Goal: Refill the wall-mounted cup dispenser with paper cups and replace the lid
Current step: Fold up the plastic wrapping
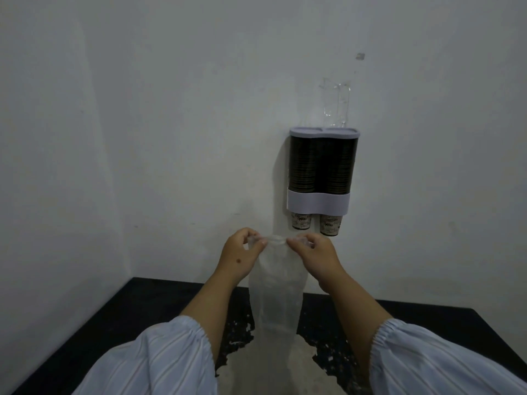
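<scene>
Pinching the top edge of the limp, clear plastic cup sleeve [275, 283] with my left hand [242, 253] and right hand [313, 256] just below the lidded wall-mounted twin-tube cup dispenser [322, 169], I judge the film light, soft, slippery, best held at its mouth.

Dispenser [323, 169] on wall [171, 109] above table [114, 323], lid [324, 132] on top, hands [242, 253] below holding bag [275, 295] between.
</scene>
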Available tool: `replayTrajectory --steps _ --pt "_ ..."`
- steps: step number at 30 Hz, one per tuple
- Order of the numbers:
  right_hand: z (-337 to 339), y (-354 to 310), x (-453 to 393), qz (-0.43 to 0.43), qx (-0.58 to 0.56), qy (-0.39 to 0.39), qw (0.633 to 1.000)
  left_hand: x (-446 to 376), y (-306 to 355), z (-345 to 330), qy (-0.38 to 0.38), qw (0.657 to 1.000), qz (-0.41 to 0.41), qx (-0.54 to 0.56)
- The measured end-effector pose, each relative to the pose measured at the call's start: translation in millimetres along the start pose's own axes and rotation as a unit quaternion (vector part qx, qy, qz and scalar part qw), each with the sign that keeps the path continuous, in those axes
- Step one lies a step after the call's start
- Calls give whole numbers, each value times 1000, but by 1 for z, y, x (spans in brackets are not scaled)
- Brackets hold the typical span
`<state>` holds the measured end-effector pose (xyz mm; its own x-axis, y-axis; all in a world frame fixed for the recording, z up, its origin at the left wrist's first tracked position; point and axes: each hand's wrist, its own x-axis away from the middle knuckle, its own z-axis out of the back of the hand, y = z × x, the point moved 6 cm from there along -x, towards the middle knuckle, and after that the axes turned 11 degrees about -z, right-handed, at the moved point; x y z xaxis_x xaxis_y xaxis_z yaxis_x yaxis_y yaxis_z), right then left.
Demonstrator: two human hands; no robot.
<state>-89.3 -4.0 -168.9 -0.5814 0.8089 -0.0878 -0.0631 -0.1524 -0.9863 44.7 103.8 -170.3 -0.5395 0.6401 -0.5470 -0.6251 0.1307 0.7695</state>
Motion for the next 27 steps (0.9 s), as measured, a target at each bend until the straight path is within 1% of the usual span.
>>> replayTrajectory --steps 3,7,12,14,17,20,22,24,27 --pt "1 -2 2 -16 -4 -12 1000 1 5 -6 -15 1000 13 16" --pt "3 -4 3 -28 -15 -28 999 1 11 -12 7 999 22 31" --pt "8 -5 11 -36 -57 -122 990 -2 23 -17 45 998 13 38" --pt "12 -5 13 -38 -50 -137 989 -3 27 -20 52 998 1 30" --pt "24 -1 12 -44 -25 -111 992 -3 29 -26 59 998 -4 31" --pt "35 4 8 -56 -33 -84 994 -4 26 -34 51 997 24 52" --pt "40 6 6 -60 -37 -69 995 -3 22 -43 23 993 68 95" --pt "48 7 4 -61 -47 -44 996 2 18 -55 -28 982 117 145" --pt "60 10 1 -54 -55 -18 997 12 12 -70 -84 965 152 195"
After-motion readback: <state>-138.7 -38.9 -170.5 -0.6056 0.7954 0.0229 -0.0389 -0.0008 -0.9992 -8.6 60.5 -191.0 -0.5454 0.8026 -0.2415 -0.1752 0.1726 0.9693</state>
